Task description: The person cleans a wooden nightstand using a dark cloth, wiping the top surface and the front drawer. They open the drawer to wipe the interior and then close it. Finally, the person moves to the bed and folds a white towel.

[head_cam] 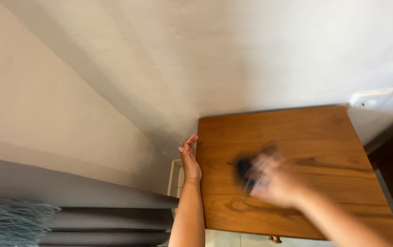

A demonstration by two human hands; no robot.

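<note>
A small dark object (pixel 244 170), too blurred to identify, sits over the middle of a square wooden tabletop (pixel 324 137), just left of the top's centre. The person's right hand (pixel 274 180) is on it, smeared by motion; the fingers seem curled about the dark object, though the blur leaves it unclear whether they grip it or merely press on it. The forearm runs off toward the tabletop's near right corner. The left hand (pixel 190 160) lies flat against the tabletop's left edge, fingers straight and close together, thumb side toward the wood, holding nothing. Just left of that edge stands a thin white wire frame (pixel 174 176). Beyond the tabletop's far edge rises a pale plastered wall (pixel 251 55), with a white wall fitting (pixel 371 97) near the far right corner. Well left of the tabletop lie grey cushions (pixel 105 215) and a fringed blue-grey throw (pixel 9 219).
</note>
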